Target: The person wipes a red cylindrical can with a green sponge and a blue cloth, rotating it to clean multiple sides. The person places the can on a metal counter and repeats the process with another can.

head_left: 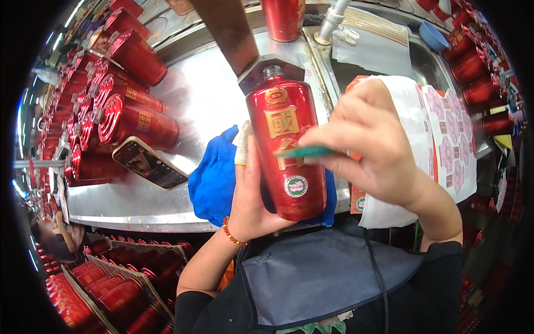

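Note:
A glossy red bottle [289,150] with gold characters, a bare threaded neck and a round green-and-white sticker [296,186] leans neck-away in front of me. My left hand [253,195] is closed round its lower left side, a pale cover on one finger. From the right, my right hand [372,145] pinches a flat green strip-like tool [311,151], its tip over the gold lettering; motion blurs this hand, and I cannot tell whether the tip touches. A blue cloth [214,175] lies under and beside the bottle.
A propped phone [150,162] and many red bottles [139,122] stand left on the metal table [133,206]. To the right lie sticker sheets [450,133]; beyond are a tap [336,28], a sink and a blue bowl [434,37]. Crates of red bottles [111,289] sit lower left.

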